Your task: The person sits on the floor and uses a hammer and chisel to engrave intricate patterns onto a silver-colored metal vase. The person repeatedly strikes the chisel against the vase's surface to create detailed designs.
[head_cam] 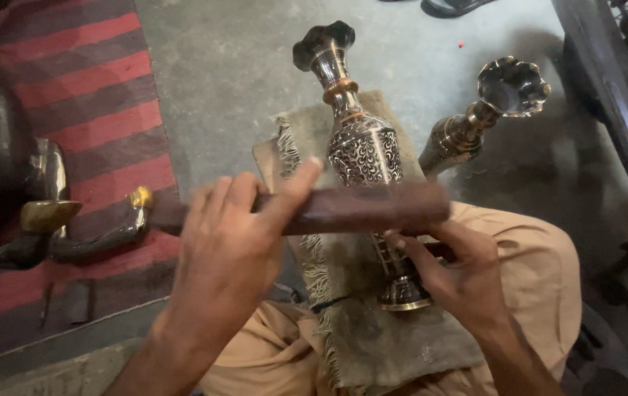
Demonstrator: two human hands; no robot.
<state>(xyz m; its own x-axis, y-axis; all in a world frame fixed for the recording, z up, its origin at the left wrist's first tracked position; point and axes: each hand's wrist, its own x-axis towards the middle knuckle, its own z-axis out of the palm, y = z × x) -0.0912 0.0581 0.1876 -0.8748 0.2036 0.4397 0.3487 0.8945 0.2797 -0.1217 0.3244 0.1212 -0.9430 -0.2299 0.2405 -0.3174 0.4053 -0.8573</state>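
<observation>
Head view: looking down at a seated person's lap and the grey floor (241, 66).
Left hand (229, 249): its grip is wrapped around a dark wooden stick (358, 209), fingers over the top, thumb stretched along it. The stick is blurred and lies crosswise over the vase.
Right hand (461, 275): its grip is pinched together on a small dark tool (440, 251) held against the lower part of the vase; the tool's tip is hidden.
Vase (362, 150): engraved metal, lying on a frayed cloth (373, 337) across the person's legs, flared mouth pointing away, foot near the right hand.
Second vase (479, 121): similar, just beside the first, to its right, on the floor.
Rug (86, 95): red and dark striped, to the left, with shiny metal pieces (50, 213) on it.
</observation>
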